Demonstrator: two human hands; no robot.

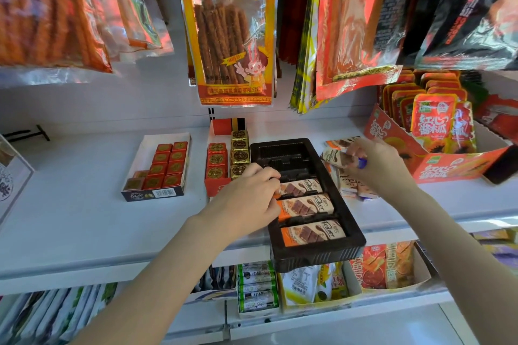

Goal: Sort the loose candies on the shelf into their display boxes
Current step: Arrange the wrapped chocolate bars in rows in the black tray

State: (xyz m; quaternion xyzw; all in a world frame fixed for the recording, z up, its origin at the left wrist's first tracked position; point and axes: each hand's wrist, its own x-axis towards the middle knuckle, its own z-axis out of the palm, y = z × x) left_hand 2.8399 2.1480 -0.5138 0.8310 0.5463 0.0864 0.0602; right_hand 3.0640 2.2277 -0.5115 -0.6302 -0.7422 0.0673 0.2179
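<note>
Reaching in, nearest me: the dark tray (316, 256) hangs a little over the shelf (84, 218) edge, probably pulled forward so its slots are easy to fill.
Tray contents: three wrapped chocolate bars (307, 206) lie crosswise in the near slots; the far slots are bare.
Left hand (252, 193): fingers curled down at the tray's left rim, touching the left ends of the two farther bars, seemingly seating them and steadying the tray; whether it truly pinches a bar I cannot tell.
Right hand (375, 165): fingertips clamped on one loose bar (335, 159), held just off the tray's right rim, beside the bare slots it looks meant for.
Loose pile (350, 185): more of the same bars lie on the shelf, just under and behind that hand, against the tray's right side.
Farther left: two open boxes of foil squares, a red-and-gold box (224, 162) touching the tray and a white box (159, 171) well apart.
Farther right: an orange display carton (437, 148) of red packets.
Above: hanging snack bags (232, 31).
</note>
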